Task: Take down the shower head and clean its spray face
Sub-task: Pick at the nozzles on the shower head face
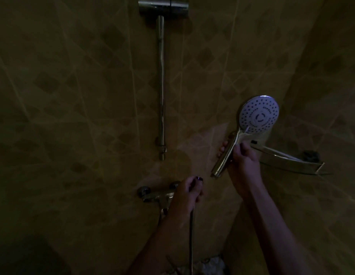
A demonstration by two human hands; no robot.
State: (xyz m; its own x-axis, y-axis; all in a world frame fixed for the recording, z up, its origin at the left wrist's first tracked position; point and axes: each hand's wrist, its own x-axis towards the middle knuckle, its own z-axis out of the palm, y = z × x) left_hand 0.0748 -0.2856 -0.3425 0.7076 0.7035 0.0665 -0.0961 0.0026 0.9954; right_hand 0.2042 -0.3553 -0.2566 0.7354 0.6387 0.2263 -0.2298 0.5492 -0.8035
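The room is dim. A chrome shower head (258, 116) with a round white spray face is off its holder, detached from its hose, and faces me at the right. My right hand (243, 157) grips its chrome handle, the handle's lower end pointing down-left. My left hand (187, 192) holds the end of the shower hose (191, 235), which hangs straight down from my fist. The hose end with its dark nut sits just below and left of the handle's open end, apart from it.
A chrome slide rail (161, 86) runs down the tiled wall, its empty holder (162, 6) at the top. The mixer tap (154, 195) sits behind my left hand. A glass corner shelf (287, 159) juts out at the right, behind my right hand.
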